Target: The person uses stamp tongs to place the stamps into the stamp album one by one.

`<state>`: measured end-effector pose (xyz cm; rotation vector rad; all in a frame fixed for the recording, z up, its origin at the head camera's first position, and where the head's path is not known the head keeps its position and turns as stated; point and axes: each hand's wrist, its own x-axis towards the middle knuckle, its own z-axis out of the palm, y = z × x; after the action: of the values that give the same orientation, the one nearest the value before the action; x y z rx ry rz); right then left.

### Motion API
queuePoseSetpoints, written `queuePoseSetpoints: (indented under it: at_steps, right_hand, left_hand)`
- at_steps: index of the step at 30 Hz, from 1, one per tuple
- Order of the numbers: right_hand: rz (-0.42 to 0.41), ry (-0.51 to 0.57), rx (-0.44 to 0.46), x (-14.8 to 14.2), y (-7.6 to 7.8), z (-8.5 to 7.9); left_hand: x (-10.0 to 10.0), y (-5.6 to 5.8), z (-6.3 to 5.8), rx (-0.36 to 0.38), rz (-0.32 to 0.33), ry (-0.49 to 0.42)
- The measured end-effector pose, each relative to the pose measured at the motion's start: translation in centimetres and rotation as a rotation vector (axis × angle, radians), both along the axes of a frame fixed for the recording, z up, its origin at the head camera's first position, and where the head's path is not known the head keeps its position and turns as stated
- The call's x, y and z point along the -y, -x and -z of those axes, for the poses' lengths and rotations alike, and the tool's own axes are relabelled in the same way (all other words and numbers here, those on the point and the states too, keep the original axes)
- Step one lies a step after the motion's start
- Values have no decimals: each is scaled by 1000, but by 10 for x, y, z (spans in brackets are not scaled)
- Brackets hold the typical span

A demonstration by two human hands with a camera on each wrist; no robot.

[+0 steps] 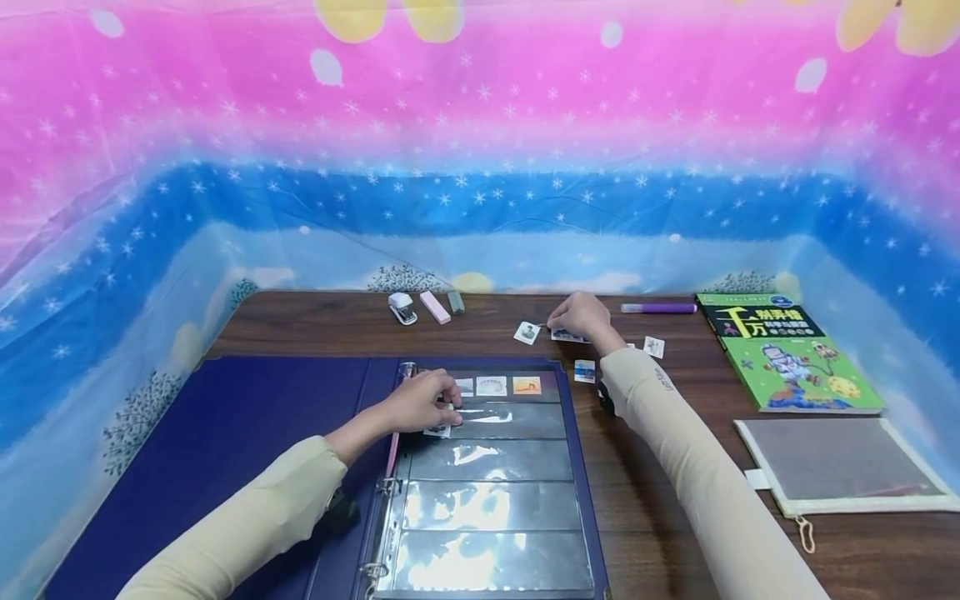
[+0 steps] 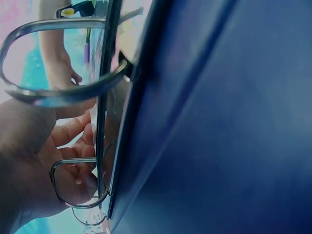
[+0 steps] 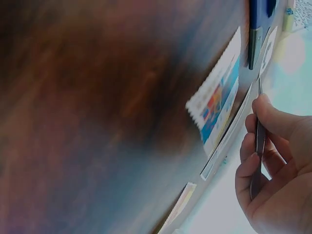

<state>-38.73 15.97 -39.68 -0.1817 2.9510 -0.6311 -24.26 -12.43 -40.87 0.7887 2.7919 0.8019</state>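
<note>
A pair of tweezers point(image 3: 260, 139) is pinched in my right hand point(image 1: 583, 320) near the back of the table. In the right wrist view its tips are right at the edge of a stamp point(image 3: 268, 51), which lies left of the hand in the head view. Another stamp point(image 1: 567, 335) is partly covered by the hand. My left hand point(image 1: 420, 402) rests on the clear pocket page point(image 1: 491, 458) of a blue ring binder, fingers loosely bent. A stamp point(image 1: 437, 431) shows beneath its fingertips in the second row. Several stamps, including an orange one point(image 1: 527, 385), sit in the top row.
More loose stamps, one blue point(image 1: 584, 371) and one pale point(image 1: 654, 347), lie around the right forearm. Farther back are a stapler point(image 1: 402, 308), a pink block point(image 1: 435, 307) and a purple marker point(image 1: 658, 308). A green book point(image 1: 795, 358) and a zip pouch point(image 1: 840, 458) lie at right.
</note>
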Motion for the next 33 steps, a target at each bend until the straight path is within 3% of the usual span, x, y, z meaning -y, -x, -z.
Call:
queuePoseSetpoints:
  at_steps: [10,22,33]
  right_hand:
    - [-21,-3,-14,-6,-4,-3]
    - [-71,48,56,-8,-7,-6]
    - [-37,99,48,9,-4,2]
  left_hand:
    - [0,-2,0,-35,38,-1]
    - [2,1,-1,-105,91,-10]
    - [1,-1,1,-66,88,-27]
